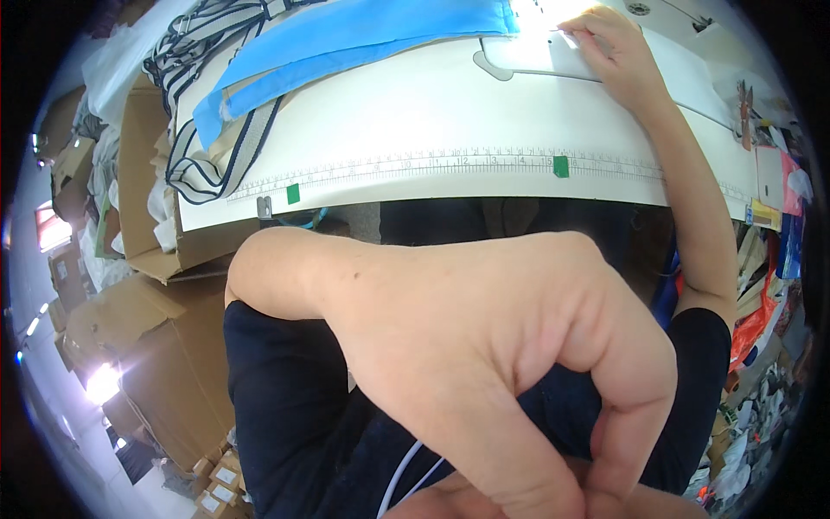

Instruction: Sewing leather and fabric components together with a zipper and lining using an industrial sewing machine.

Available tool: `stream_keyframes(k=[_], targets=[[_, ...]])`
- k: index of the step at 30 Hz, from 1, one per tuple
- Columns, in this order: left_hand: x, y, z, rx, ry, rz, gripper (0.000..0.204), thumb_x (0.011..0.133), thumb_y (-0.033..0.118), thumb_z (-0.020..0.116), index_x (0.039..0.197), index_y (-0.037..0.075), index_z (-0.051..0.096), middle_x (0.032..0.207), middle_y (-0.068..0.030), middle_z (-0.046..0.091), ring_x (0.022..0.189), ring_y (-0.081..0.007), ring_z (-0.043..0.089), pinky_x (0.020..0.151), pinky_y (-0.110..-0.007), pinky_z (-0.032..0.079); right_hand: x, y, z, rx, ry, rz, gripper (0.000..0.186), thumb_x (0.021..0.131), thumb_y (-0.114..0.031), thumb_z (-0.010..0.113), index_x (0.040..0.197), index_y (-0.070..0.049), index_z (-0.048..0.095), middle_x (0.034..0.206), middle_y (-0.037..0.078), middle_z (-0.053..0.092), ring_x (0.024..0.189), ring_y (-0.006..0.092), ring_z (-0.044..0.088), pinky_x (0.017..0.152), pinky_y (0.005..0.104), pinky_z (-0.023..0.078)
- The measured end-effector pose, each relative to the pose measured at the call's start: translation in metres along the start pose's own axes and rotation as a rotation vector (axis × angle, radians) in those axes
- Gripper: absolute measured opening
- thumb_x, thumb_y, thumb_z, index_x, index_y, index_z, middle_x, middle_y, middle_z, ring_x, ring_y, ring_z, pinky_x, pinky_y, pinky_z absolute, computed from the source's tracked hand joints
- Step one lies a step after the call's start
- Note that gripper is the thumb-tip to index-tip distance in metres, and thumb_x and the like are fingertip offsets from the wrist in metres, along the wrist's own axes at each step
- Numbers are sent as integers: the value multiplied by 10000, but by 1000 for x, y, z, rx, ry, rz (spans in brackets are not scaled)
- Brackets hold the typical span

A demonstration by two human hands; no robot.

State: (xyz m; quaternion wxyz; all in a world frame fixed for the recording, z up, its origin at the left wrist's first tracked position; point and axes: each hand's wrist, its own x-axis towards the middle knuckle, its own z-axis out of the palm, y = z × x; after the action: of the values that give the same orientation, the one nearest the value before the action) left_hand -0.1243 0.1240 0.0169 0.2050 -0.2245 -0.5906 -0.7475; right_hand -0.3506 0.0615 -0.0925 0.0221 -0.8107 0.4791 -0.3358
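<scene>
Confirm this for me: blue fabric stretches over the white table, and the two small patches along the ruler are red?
Not quite: the two small patches along the ruler are green, as the head view shows. Blue fabric does stretch over the white table.

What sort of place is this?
Probably a sewing workshop or small factory, though I can't be certain. Blue cloth and striped straps lie on a white table with a ruler along its near edge.
</scene>
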Motion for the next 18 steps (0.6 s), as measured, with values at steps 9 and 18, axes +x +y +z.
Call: stream_keyframes(k=[9, 18], targets=[[-6, 34, -3, 109, -95, -95, 424, 929, 325, 654, 991, -94, 664, 813, -155, 672, 732, -316, 651, 634, -358, 536, 1, 27, 11, 10, -5, -113, 164, 900, -70, 543, 981, -6, 670, 871, 108, 622, 822, 264, 590, 760, 335, 454], [-125, 84, -193, 1745, 354, -1203, 391, 886, 275, 684, 1192, 37, 635, 1083, -130, 681, 980, -234, 648, 902, -344, 507, -7, 15, 6, -38, -10, 7, 159, 860, -82, 569, 940, -22, 693, 857, 111, 644, 839, 271, 616, 783, 372, 473]])
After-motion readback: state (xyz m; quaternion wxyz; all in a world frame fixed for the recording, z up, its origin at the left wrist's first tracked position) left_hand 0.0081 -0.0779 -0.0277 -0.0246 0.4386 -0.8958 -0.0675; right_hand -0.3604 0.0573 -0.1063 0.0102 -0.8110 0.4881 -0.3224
